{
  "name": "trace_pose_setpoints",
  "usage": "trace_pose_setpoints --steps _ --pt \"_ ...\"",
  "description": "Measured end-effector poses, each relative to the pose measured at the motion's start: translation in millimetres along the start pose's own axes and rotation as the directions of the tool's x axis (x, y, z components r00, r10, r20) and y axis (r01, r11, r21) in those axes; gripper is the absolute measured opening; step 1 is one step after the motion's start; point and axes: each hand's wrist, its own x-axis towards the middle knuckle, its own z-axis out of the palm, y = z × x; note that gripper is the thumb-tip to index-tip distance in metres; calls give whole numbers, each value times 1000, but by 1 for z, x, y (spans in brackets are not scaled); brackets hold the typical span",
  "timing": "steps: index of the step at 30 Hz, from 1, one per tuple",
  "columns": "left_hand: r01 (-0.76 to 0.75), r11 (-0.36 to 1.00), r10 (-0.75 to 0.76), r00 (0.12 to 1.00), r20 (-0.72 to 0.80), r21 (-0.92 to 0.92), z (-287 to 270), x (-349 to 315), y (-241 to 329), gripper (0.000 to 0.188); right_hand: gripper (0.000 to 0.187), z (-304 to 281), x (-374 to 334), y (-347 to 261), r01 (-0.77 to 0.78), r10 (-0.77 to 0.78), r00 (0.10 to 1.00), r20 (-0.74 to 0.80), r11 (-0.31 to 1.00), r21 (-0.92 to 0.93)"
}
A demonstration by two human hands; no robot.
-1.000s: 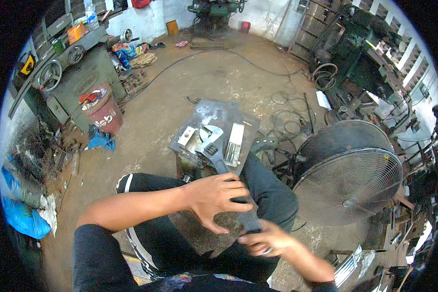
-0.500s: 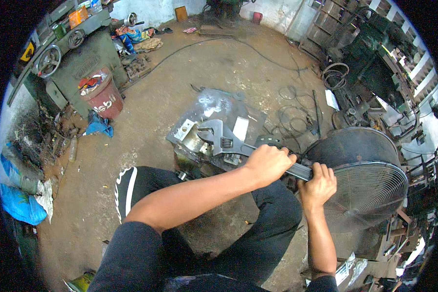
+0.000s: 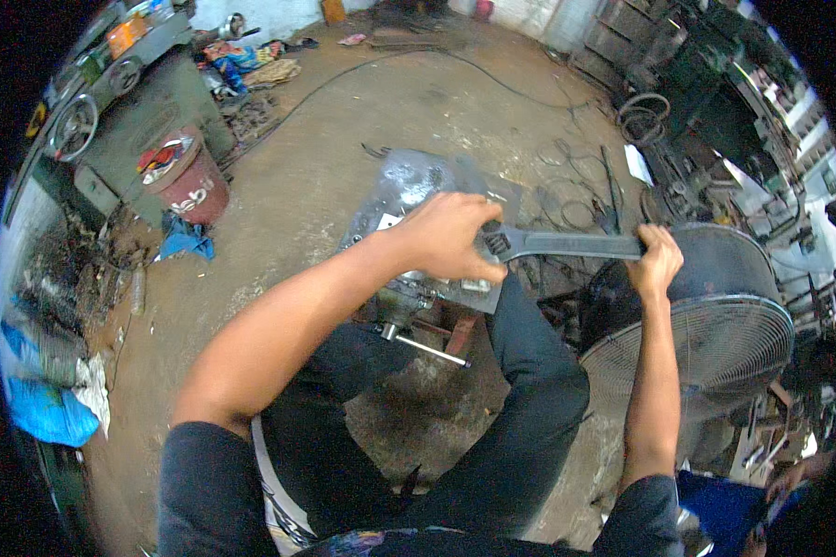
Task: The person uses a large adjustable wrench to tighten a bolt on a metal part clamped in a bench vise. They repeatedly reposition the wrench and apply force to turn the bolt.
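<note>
A large grey adjustable wrench (image 3: 576,245) lies roughly level above the right side of a metal work table (image 3: 418,172). My right hand (image 3: 658,263) is closed around the end of its handle. At the other end, my left hand (image 3: 446,237) spans the wrench's head, thumb and fingers apart on either side of it. The jaws are mostly hidden by that hand. Below my left forearm is a bench vise (image 3: 404,299), partly covered, with a bright bar handle (image 3: 427,344) slanting between my knees.
A big round floor fan (image 3: 697,357) stands close by my right forearm. Loose cables (image 3: 567,181) lie on the floor beyond the table. At left are a red bucket (image 3: 195,186) of rags and a green machine (image 3: 158,121) with handwheels. Something blue (image 3: 715,511) appears at lower right.
My left hand has moved from the wrench's handle to its head. The wrench has swung level and shifted right, with my right hand higher. The vise's bar handle shows more fully.
</note>
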Motion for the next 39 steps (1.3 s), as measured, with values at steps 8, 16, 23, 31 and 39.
trace_pose_setpoints --steps 8,16,23,31,39 --pt "3 1000 -4 996 -89 -10 20 10 -7 56 34 17 -3 26 53 -53 996 76 999 1" --pt "124 992 -121 980 -157 13 20 19 13 48 23 35 6 38 46 -39 991 130 998 -51" --pt "217 968 -228 970 79 129 20 27 5 53 29 44 -22 9 -188 149 791 594 982 4" --pt "15 989 -21 999 44 146 14 13 -1 68 22 -9 -29 -10 -293 319 830 457 947 -129" --pt "33 999 -34 984 173 9 4 22 -4 68 21 -36 -47 -21 -299 319 885 338 948 -111"
